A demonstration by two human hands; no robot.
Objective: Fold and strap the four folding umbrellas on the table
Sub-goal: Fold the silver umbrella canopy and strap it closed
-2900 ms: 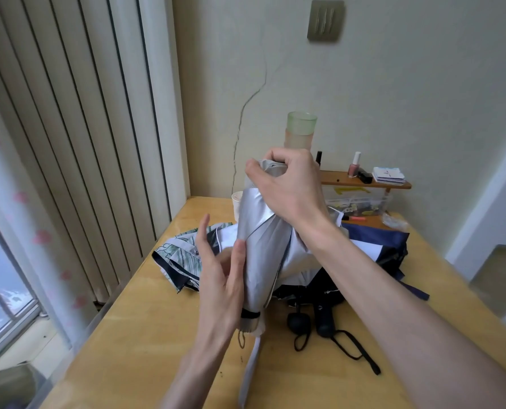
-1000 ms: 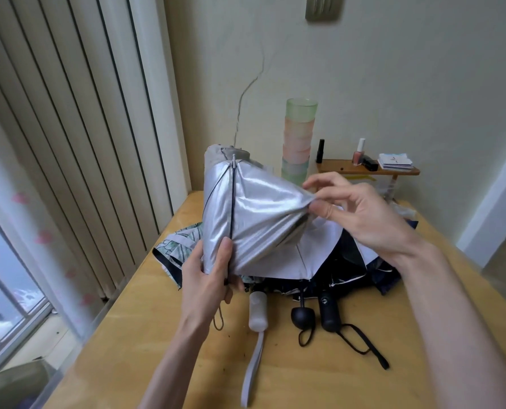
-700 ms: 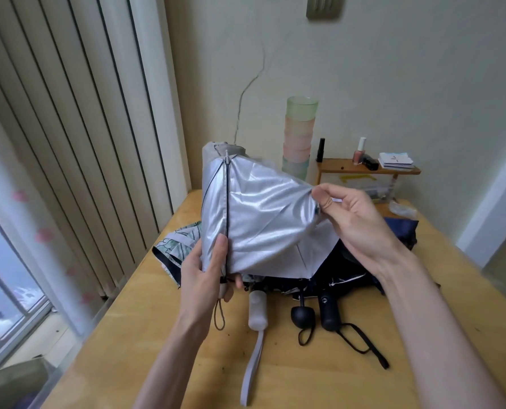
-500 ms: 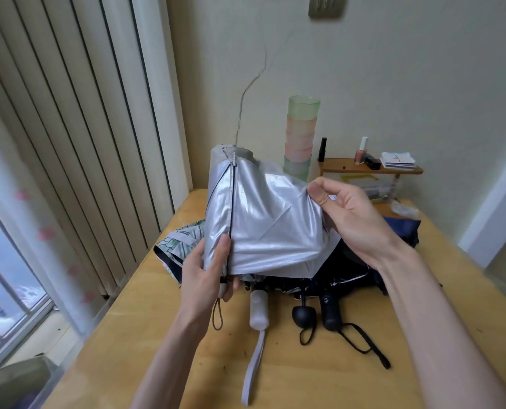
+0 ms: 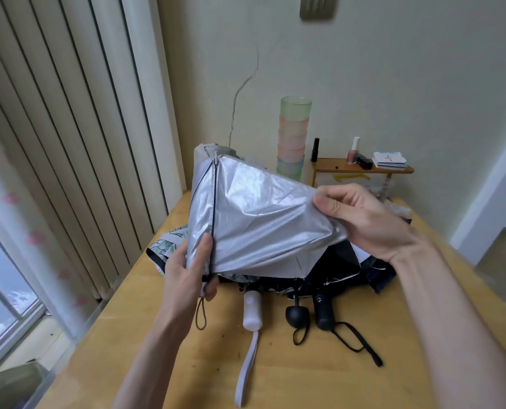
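I hold a silver umbrella [image 5: 254, 219] upright above the wooden table [image 5: 304, 376]. My left hand [image 5: 186, 276] grips its lower end near the handle, thumb pressed on a rib; a dark cord loop hangs below it. My right hand [image 5: 360, 214] pinches a panel of the silver canopy and holds it stretched to the right. Behind lie three unfolded umbrellas in a heap: a leaf-print one [image 5: 169, 246], and dark ones [image 5: 349, 276]. Their handles point toward me: a white handle [image 5: 252, 309] with a grey strap, a round black handle [image 5: 297, 315], a black cylindrical handle [image 5: 322, 311].
A stack of pastel cups [image 5: 293, 137] stands at the table's back by the wall. A small wooden shelf [image 5: 360, 168] at the back right carries bottles and cards. Vertical blinds [image 5: 69, 128] and a window run along the left edge.
My right hand left the umbrella's top, took a canopy panel and drew it out to the right. My left hand moved from flat on the fabric to gripping the lower end.
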